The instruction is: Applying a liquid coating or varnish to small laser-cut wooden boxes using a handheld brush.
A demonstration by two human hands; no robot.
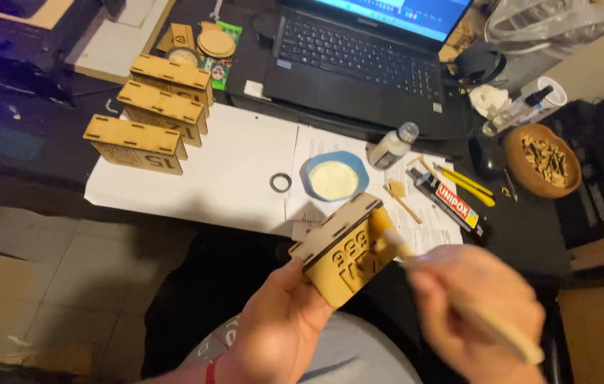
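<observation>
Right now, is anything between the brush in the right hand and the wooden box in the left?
Nothing visible: the brush in the right hand already meets the wooden box held by the left hand.

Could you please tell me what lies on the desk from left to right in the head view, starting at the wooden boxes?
Three finished wooden boxes → small dark ring → blue dish of white glue → small white bottle → dark glue tube → yellow-handled tool → wooden bowl of small pieces.
</observation>
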